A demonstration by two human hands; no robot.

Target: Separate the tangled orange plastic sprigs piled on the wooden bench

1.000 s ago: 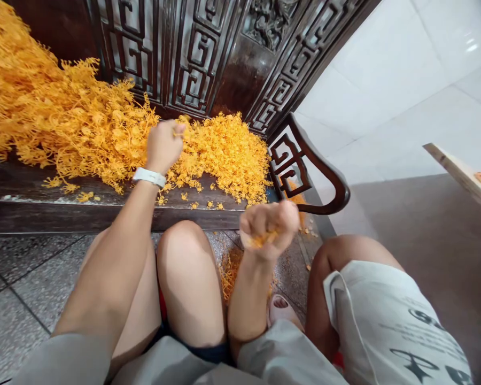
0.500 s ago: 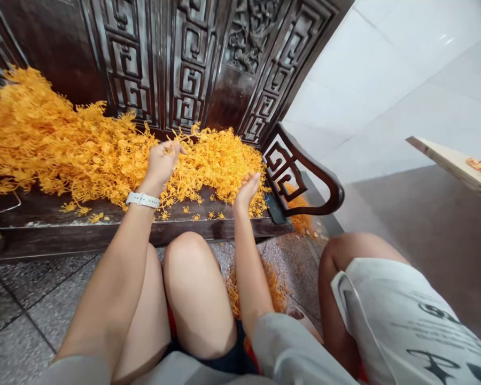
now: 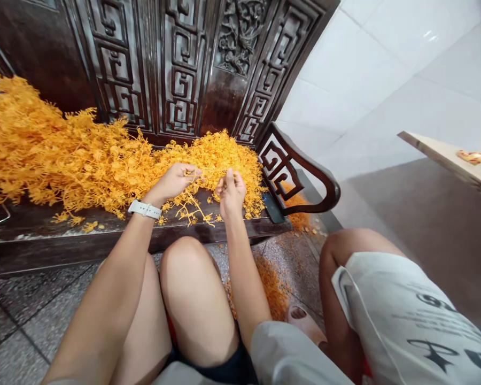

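Observation:
My left hand (image 3: pixel 175 181), with a pale watch strap on its wrist, is closed in a pinch on one end of a yellow-orange branched plastic strand (image 3: pixel 211 170). More of its thin stems hang below the fingers over the bench seat. My right hand (image 3: pixel 231 193) is closed too, thumb against fingers, at the strand's other end. The strand runs almost level between both hands. Behind and beside them lies a long heap of similar yellow-orange plastic pieces (image 3: pixel 100 166) with small spidery heads. Some small loose pieces lie near the seat's front edge.
The dark carved wooden bench (image 3: pixel 224 101) has a curved armrest (image 3: pixel 332 192) on the right. A dark phone-like object (image 3: pixel 273 208) lies beside it. Orange bits (image 3: pixel 274 289) are scattered on the floor. Another person's leg (image 3: pixel 340 278) is at right, near a wooden tabletop (image 3: pixel 444 160).
My left hand has come down and right from the heap, drawing the strand out. My right hand has moved left and closed on the strand's end. The view has shifted slightly.

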